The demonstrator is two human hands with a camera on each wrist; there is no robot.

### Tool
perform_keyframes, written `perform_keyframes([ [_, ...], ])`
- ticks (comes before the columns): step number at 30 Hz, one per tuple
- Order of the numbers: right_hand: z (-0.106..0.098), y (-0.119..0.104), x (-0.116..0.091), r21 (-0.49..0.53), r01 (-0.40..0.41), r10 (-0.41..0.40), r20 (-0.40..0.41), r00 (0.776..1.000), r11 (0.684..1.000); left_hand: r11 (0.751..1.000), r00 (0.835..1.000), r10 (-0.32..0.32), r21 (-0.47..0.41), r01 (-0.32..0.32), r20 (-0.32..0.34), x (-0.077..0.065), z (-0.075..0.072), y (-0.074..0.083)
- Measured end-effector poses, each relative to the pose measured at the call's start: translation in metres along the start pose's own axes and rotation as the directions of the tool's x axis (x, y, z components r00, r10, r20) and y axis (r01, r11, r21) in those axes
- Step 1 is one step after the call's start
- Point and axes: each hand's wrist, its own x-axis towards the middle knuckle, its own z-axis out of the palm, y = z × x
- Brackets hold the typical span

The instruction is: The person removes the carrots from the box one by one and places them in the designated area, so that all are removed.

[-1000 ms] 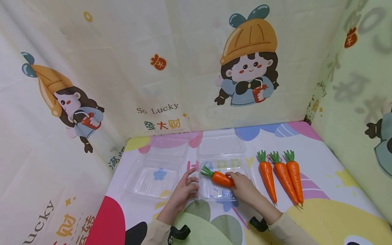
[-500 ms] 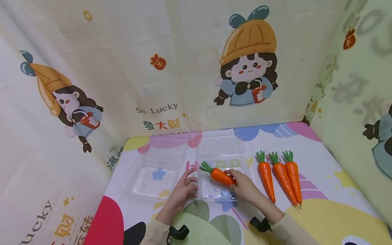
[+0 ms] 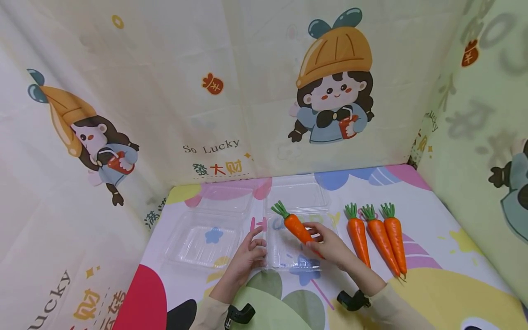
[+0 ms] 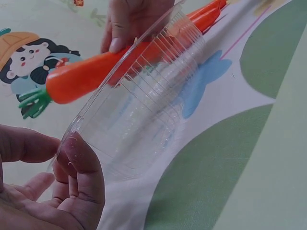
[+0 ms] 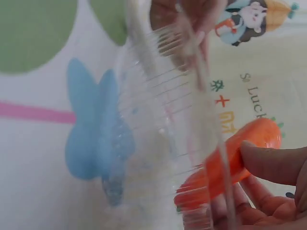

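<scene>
My right hand (image 3: pixel 331 245) pinches an orange carrot (image 3: pixel 296 228) near its thin end, between thumb and fingers. The carrot is tilted over the right-hand clear plastic clamshell box (image 3: pixel 284 265), its green stub of leaves pointing away and left. In the left wrist view the carrot (image 4: pixel 79 79) shows partly through the box's ribbed wall. My left hand (image 3: pixel 247 257) grips the left rim of that box, thumb on one side and curled fingers on the other, as the left wrist view shows. The right wrist view has the box wall blurred in front of the carrot (image 5: pixel 232 160).
Another clear clamshell box (image 3: pixel 202 263) lies with its lid back at the left. Three more carrots (image 3: pixel 376 238) lie side by side right of my right hand. A patterned cloth covers the table, and printed curtains (image 3: pixel 255 119) rise behind and at both sides.
The carrot has turned from lying nearly crosswise to a steeper slant, its leafy end swinging up and away. My right hand has turned with it, while the left hand stays at the rim.
</scene>
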Motion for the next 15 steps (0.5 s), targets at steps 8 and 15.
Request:
perform_keyframes([
  [8, -0.009, 0.000, 0.000, 0.277, -0.066, 0.039, 0.101, 0.994, 0.958, 1.000, 1.000, -0.005, 0.002, 0.005, -0.008, 0.000, 0.001, -0.001],
  [15, -0.015, 0.001, -0.003, 0.544, -0.153, -0.019, 0.298, 0.954, 0.825, 1.000, 1.000, -0.001, -0.004, 0.001, -0.008, 0.001, 0.000, -0.001],
])
